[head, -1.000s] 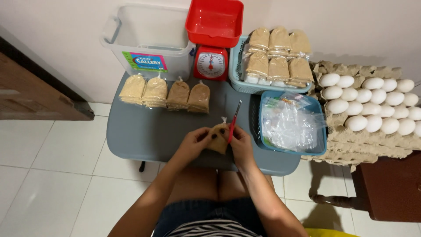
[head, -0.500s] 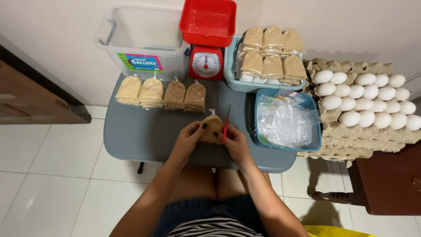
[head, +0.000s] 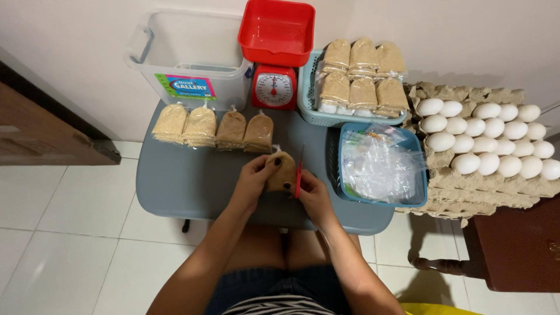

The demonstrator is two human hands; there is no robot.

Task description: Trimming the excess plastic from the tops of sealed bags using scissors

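Both my hands hold one small clear bag of brown powder (head: 280,172) above the grey table (head: 186,181). My left hand (head: 256,175) grips its left side, fingers curled over the top. My right hand (head: 312,192) grips its right side and also holds a thin red tool (head: 299,175) upright against the bag; I cannot tell what kind of tool it is. A row of several filled brown bags (head: 216,127) lies on the table just beyond my hands.
A clear plastic bin (head: 189,55) and a red kitchen scale (head: 274,87) with a red tray (head: 277,32) stand at the back. A teal basket (head: 309,114) holds more filled bags. A blue basket (head: 417,192) holds empty clear bags. Trays of white eggs (head: 490,137) sit at right.
My hands and the bag have shifted slightly forward over the table. The red tool has swung from a slant to upright beside the bag.
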